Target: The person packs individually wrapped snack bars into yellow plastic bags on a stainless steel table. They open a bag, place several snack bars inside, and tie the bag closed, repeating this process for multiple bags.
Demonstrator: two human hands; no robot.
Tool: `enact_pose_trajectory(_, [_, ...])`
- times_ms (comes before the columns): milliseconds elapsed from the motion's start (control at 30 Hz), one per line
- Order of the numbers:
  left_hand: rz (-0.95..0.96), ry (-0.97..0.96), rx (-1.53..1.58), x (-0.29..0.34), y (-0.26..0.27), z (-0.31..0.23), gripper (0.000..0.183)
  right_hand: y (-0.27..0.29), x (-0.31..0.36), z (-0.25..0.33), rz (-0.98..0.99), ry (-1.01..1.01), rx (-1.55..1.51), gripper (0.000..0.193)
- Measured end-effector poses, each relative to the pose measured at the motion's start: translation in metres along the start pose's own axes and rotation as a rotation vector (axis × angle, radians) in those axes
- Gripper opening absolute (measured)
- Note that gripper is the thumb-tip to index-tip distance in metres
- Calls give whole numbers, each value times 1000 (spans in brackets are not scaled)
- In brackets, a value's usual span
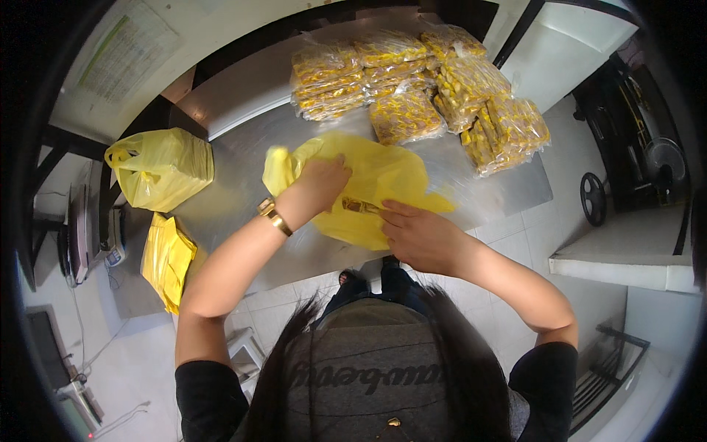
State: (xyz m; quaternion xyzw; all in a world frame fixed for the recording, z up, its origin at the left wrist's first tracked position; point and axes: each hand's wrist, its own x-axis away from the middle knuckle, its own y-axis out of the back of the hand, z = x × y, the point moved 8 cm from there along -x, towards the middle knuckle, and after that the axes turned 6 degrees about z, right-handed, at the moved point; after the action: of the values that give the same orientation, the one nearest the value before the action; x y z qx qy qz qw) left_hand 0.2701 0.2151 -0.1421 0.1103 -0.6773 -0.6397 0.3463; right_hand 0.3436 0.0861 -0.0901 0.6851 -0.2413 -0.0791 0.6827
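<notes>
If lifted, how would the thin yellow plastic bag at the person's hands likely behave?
The thin yellow plastic bag would probably flop, since its edges look crumpled. It is likely light, its film spread wide with no obvious bulk. It may slide, as the grey metal table beneath looks smooth.

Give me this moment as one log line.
Left hand: on yellow plastic bag | right hand: touching its near right side | metal table, far side: clear-wrapped packs | left: filled yellow bag
</notes>
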Motion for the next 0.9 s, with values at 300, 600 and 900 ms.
enact_pose_trajectory(300, [-446,356,102,-30,92,11,29,-31,-38,-69,-151,-441,-358,15])
enact_pose_trajectory(600, [-189,123,95,-114,2,6,22,-151,-90,-135,-437,-677,-223,57])
enact_pose_trajectory(900, [-266,292,85,-116,16,25,14,-143,-92,-135,427,-631,-392,48])
